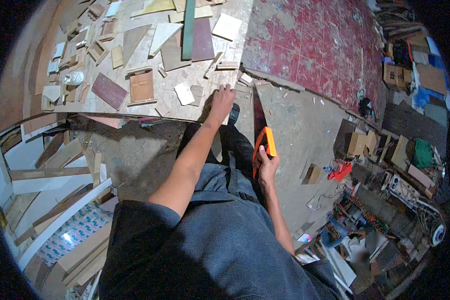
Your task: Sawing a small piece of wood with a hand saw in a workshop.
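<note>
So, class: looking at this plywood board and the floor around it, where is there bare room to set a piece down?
Bare grey concrete floor lies right of the orange-handled handsaw, up to the red tiled floor. The plywood board is crowded with offcuts, bare only beside the left hand. Clutter fills the far right.

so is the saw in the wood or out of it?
Out. The saw hangs in the right hand beside the board, blade over the floor. The left hand rests on the board's edge.

Single head view, looking steeply down over workbench edge, near, fisheye-bent.
</note>
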A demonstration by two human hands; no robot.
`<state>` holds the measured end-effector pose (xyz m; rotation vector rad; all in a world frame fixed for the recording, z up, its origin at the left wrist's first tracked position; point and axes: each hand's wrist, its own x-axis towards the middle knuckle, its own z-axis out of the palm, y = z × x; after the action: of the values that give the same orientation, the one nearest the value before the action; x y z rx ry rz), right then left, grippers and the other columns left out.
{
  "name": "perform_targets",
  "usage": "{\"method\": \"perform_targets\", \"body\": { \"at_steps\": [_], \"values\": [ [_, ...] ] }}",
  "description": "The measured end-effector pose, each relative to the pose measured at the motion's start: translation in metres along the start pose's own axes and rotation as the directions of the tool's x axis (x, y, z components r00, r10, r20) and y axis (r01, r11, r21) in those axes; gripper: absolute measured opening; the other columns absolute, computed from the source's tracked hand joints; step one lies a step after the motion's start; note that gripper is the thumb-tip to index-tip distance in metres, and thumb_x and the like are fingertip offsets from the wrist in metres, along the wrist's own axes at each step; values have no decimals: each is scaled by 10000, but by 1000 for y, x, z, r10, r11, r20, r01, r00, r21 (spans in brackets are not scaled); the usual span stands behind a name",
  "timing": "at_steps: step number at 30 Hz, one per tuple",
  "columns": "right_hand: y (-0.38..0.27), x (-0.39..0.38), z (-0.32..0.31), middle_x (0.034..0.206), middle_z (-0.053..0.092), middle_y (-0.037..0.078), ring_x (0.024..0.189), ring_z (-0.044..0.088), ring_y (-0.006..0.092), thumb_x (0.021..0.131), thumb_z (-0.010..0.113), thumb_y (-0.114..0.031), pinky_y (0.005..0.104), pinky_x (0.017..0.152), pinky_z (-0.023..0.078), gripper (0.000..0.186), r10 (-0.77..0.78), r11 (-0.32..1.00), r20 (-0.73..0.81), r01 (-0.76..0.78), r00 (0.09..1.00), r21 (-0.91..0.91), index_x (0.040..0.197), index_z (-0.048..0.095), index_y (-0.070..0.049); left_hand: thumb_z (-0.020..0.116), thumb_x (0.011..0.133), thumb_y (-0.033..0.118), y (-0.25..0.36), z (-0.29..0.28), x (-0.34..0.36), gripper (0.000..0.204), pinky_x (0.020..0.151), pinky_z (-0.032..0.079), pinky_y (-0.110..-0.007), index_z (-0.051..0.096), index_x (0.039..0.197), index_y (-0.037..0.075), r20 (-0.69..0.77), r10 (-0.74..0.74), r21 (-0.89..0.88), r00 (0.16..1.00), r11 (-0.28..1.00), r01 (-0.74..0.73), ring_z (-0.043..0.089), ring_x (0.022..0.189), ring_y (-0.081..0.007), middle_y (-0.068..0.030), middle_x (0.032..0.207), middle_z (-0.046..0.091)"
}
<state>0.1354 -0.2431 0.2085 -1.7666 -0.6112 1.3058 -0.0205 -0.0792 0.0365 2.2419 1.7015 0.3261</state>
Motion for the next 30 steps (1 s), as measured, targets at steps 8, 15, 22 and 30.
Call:
{"method": "perform_targets", "body": {
  "at_steps": [8, 15, 22, 30],
  "values": [
    [6, -16, 8, 626, 470, -49, 470, 420, 69, 962, 661, -215, 260, 421, 321, 240, 17, 998, -219, -28, 976, -49, 812, 506, -110, 617, 831, 75, -10, 3, -6, 115, 748, 555, -369, 710, 887, 34, 44, 146, 121, 988, 981, -151, 613, 977, -286, -109, 1005, 600],
    [5, -30, 13, 689, 515, -38, 578, 454, 59, 952, 680, -193, 251, 510, 343, 200, -28, 993, -168, 8, 985, -121, 862, 597, -35, 645, 830, 115, -21, -9, 0, 134, 792, 530, -424, 677, 942, 49, 104, 251, 112, 962, 959, -262, 615, 964, -300, -123, 982, 612],
    [-36, -7, 35, 696, 490, -10, 639, 451, 110, 931, 695, -212, 289, 577, 396, 247, -399, 835, 65, 392, 915, -387, 868, 563, -12, 639, 933, 261, -38, -67, -21, 227, 791, 508, -457, 643, 1034, 58, -139, -305, -539, 942, 822, 187, 639, 936, -365, -133, 998, 669],
    [-86, 143, 102, 627, 529, 150, 554, 504, 227, 922, 675, -217, 372, 550, 407, 238, -648, 580, 253, 680, 719, -449, 901, 582, 2, 725, 869, 148, -90, -124, -146, 194, 704, 539, -357, 646, 970, 2, -42, -669, -698, 742, 551, 457, 714, 818, -277, -167, 847, 705]
  ]
}}
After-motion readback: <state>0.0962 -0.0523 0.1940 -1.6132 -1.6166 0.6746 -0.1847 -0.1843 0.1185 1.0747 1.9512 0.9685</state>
